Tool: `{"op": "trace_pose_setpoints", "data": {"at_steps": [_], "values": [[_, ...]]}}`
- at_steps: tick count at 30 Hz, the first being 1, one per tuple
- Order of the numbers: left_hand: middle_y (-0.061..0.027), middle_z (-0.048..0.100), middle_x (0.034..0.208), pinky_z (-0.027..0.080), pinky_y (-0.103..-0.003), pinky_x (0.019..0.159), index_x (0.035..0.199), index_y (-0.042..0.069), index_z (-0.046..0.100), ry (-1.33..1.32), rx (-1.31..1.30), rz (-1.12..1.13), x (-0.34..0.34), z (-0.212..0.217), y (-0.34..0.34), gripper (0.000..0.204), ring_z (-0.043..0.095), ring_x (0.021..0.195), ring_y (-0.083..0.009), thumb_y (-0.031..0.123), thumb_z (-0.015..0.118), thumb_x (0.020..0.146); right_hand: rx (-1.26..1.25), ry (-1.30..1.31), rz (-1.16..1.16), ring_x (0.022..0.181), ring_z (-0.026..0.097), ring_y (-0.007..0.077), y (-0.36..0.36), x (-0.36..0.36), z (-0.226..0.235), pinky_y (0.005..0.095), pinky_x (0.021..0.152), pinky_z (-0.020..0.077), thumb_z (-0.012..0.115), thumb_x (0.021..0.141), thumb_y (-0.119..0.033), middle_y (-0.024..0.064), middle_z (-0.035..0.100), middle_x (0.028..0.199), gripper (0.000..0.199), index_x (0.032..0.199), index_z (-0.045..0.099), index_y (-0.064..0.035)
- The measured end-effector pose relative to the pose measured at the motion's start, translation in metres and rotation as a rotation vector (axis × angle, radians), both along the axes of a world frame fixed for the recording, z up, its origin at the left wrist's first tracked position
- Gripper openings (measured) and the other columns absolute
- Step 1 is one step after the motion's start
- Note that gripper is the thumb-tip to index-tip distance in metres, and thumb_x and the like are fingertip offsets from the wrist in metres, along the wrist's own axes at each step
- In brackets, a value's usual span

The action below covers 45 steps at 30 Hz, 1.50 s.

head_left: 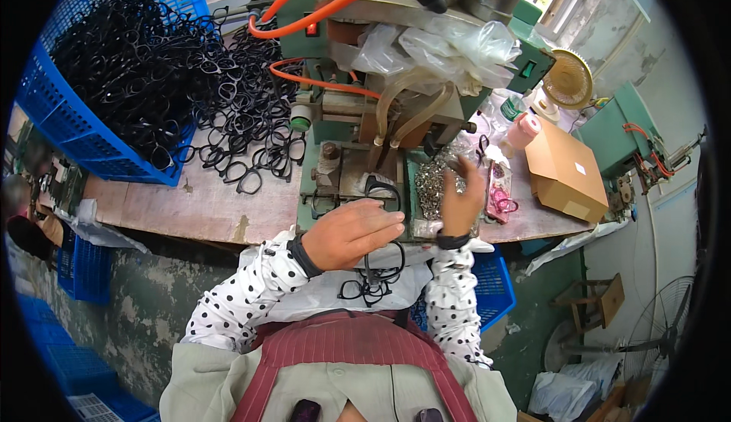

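Observation:
My left hand (346,233) is at the front of the green bench machine (324,106), its fingers closed round a black eyeglass frame (394,258). Parts of that frame show above and below the hand; the rest is hidden. To the right, my right hand (461,199) is over a tray of small shiny metal pieces (431,192), fingers bent together. Whatever may be between those fingertips is too small to tell. Several black eyeglass frames (365,291) rest on the white cloth at my lap.
At the left, a tilted blue plastic basket (95,144) holds a heap of black eyeglass frames (122,64), spilling across the table. Orange hoses (304,22) arch over the machine. A cardboard box (563,174) and a pink bottle (523,130) stand right. Below is a blue crate (499,292).

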<state>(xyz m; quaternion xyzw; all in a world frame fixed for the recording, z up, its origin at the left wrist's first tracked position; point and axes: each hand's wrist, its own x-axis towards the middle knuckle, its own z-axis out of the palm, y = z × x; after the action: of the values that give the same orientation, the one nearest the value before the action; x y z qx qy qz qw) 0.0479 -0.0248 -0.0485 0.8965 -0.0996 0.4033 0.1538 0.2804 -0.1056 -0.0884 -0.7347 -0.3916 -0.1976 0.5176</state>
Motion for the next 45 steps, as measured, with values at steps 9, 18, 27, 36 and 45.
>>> {"op": "trace_pose_setpoints", "data": {"at_steps": [9,18,27,36,45], "values": [[-0.014,0.058,0.128,0.048,-0.046,0.095,0.123,0.003,0.056,0.048,-0.013,-0.021,-0.004,0.002,0.001,0.05,0.059,0.107,-0.0324,-0.004,0.06,0.074,-0.682,-0.052,-0.069,0.08,0.062,0.0342,-0.05,0.022,-0.031,0.0445,0.071,0.0492,0.071,0.079,-0.019,0.0121,0.062,0.087,0.02,0.093,0.064,-0.0067],[-0.0109,0.056,0.128,0.031,-0.055,0.11,0.127,0.006,0.052,0.118,0.074,0.003,-0.009,0.015,0.001,0.049,0.056,0.114,-0.0267,0.024,0.063,0.083,-0.198,-0.02,0.066,0.079,0.061,0.0276,-0.028,0.03,-0.059,0.0375,0.077,0.0451,0.07,0.079,-0.011,0.0092,0.067,0.081,0.011,0.09,0.071,-0.0091],[-0.0068,0.056,0.12,0.037,-0.058,0.094,0.109,0.02,0.066,0.606,-0.215,1.549,-0.035,-0.033,0.241,0.028,0.052,0.115,-0.0307,0.024,0.059,0.082,-0.172,-0.007,-0.059,0.075,0.059,0.0301,-0.032,0.016,-0.054,0.0393,0.067,0.0469,0.068,0.08,-0.009,0.0112,0.062,0.079,0.008,0.087,0.066,-0.005],[-0.0095,0.042,0.144,0.047,-0.046,0.088,0.094,0.017,0.069,0.387,-0.286,1.063,-0.093,-0.125,0.277,0.023,0.061,0.1,-0.0355,0.019,0.058,0.075,-0.263,0.076,-0.145,0.087,0.057,0.0258,-0.032,0.025,-0.054,0.0383,0.084,0.0386,0.068,0.081,-0.014,0.0058,0.063,0.086,0.009,0.088,0.064,-0.0104],[-0.0086,0.051,0.134,0.044,-0.043,0.094,0.1,0.012,0.068,0.551,-0.179,0.76,-0.126,-0.085,0.183,0.021,0.055,0.113,-0.0317,0.014,0.065,0.079,-0.277,0.147,-0.136,0.091,0.06,0.0241,-0.03,0.036,-0.061,0.0398,0.087,0.0392,0.067,0.084,-0.023,0.0049,0.067,0.088,0.011,0.093,0.071,-0.016]]}}
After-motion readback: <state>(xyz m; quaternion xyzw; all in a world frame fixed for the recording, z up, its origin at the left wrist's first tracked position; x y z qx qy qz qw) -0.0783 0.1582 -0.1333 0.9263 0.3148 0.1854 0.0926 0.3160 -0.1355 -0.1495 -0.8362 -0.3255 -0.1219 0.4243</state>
